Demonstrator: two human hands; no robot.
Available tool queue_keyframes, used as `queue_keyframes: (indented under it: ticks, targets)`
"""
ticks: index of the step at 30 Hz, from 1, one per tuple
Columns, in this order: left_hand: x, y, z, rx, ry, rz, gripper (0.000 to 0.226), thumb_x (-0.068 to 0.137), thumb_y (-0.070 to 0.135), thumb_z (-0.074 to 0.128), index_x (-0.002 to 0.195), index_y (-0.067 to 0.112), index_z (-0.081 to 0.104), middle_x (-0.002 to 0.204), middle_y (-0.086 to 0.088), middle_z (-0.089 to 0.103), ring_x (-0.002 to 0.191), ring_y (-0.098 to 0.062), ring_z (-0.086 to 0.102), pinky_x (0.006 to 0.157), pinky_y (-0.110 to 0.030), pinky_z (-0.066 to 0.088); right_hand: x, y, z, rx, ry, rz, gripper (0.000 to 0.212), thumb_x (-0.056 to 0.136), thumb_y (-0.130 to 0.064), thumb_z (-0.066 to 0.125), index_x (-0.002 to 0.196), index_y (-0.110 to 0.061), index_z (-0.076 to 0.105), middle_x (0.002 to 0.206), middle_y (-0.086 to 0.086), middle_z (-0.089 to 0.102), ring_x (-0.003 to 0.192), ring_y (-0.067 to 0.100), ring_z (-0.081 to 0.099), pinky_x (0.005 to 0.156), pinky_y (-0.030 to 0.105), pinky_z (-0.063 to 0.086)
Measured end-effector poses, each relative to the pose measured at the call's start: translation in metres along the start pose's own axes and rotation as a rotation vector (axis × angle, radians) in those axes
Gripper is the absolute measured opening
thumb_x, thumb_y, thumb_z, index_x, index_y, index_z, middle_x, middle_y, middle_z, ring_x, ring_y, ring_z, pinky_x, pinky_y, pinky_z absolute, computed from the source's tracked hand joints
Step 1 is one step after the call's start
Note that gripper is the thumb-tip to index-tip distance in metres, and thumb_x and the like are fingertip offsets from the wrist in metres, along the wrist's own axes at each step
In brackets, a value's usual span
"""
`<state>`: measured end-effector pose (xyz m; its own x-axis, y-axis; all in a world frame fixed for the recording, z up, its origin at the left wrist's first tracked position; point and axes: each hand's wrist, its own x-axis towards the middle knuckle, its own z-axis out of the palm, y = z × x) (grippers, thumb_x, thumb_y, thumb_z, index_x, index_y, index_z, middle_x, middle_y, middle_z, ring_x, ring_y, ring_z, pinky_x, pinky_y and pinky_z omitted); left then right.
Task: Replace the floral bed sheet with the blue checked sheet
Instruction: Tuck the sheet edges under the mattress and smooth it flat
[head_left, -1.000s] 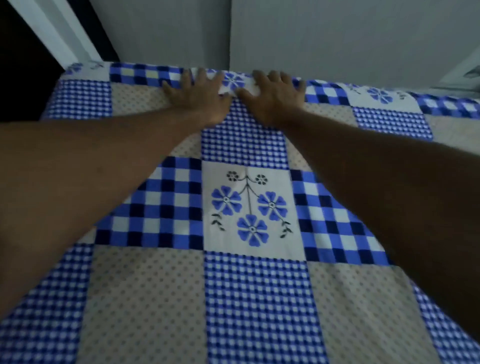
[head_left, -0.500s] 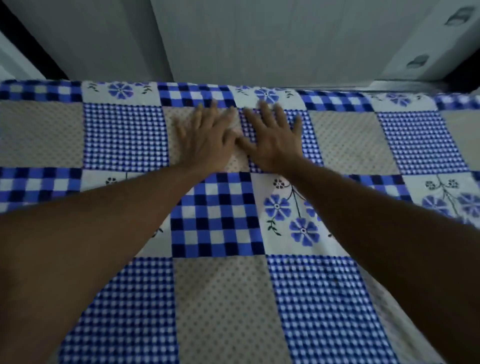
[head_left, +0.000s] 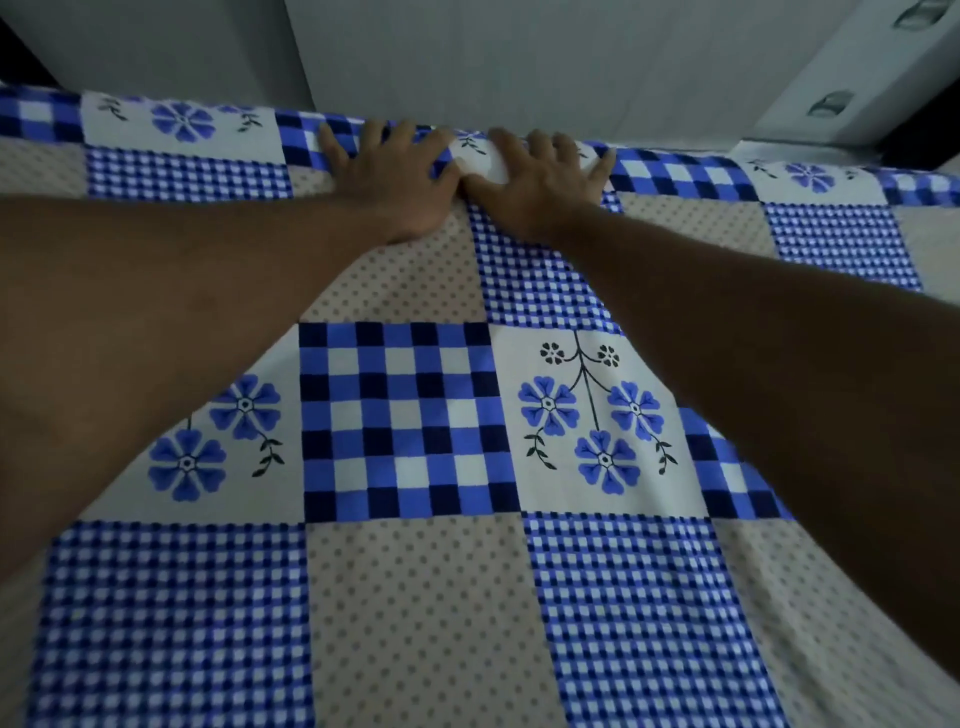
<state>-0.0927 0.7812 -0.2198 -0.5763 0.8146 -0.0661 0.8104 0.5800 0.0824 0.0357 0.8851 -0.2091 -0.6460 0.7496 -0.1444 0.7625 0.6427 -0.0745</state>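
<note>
No readable text, labels, brands or numbers anywhere. The blue checked sheet (head_left: 405, 415) carries only printed patterns: checks, dots, flower motifs. The wall (head_left: 519, 62) beyond the sheet's far edge is unmarked.

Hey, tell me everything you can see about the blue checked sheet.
The sheet is soft-looking printed cloth: big and small blue checks, beige dotted squares, white squares with blue flowers. It lies spread flat and smooth, filling the lower view, its far edge along a grey wall. The left hand and right hand press side by side on that far edge, fingers spread.
</note>
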Motion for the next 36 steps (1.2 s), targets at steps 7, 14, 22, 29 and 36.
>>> queue_keyframes:
  ticks: [7, 14, 22, 29, 36]
  targets:
    - [0.013, 0.0, -0.015, -0.011, -0.085, -0.041, 0.071, 0.094, 0.073, 0.018, 0.155, 0.036, 0.024, 0.162, -0.004, 0.026, 0.148, -0.036, 0.018, 0.111, -0.075, 0.0, 0.017, 0.007, -0.018, 0.06, -0.153, -0.047, 0.088, 0.081, -0.088, 0.025, 0.156, -0.042, 0.019, 0.165, 0.003, 0.021, 0.151, 0.03, 0.017, 0.113, 0.073, 0.002]
    - [-0.055, 0.043, -0.005, -0.175, 0.161, -0.012, 0.061, 0.099, 0.06, 0.032, 0.151, 0.027, 0.035, 0.16, 0.0, 0.03, 0.15, -0.028, 0.018, 0.115, -0.069, 0.005, -0.083, 0.057, 0.003, 0.188, 0.291, -0.063, 0.059, 0.096, -0.056, 0.043, 0.148, -0.03, 0.038, 0.155, 0.0, 0.038, 0.144, 0.026, 0.033, 0.118, 0.065, 0.012]
    - [-0.094, 0.135, 0.018, -0.083, 0.112, 0.07, 0.06, 0.101, 0.053, 0.036, 0.155, 0.029, 0.026, 0.165, 0.0, 0.017, 0.152, -0.026, 0.012, 0.117, -0.064, 0.005, -0.103, 0.146, 0.011, 0.079, 0.006, -0.212, 0.072, 0.093, -0.078, 0.013, 0.157, -0.044, 0.009, 0.168, -0.005, 0.0, 0.155, 0.025, -0.001, 0.116, 0.069, -0.001]
    - [-0.043, 0.197, 0.002, -0.091, -0.123, -0.09, 0.058, 0.104, 0.053, 0.02, 0.158, 0.038, 0.002, 0.166, 0.005, -0.01, 0.152, -0.028, -0.011, 0.115, -0.069, -0.004, -0.034, 0.198, -0.026, -0.012, -0.176, -0.167, 0.083, 0.087, -0.085, 0.021, 0.157, -0.046, 0.0, 0.168, -0.004, -0.01, 0.154, 0.025, -0.011, 0.114, 0.072, -0.002]
    - [-0.068, 0.233, 0.01, -0.188, 0.12, -0.218, 0.06, 0.103, 0.051, 0.03, 0.157, 0.029, 0.019, 0.167, 0.001, 0.008, 0.153, -0.026, 0.003, 0.118, -0.064, 0.002, -0.111, 0.232, -0.015, 0.17, 0.119, -0.296, 0.058, 0.103, -0.052, 0.032, 0.155, -0.027, 0.026, 0.166, 0.003, 0.017, 0.154, 0.026, 0.01, 0.119, 0.067, 0.003]
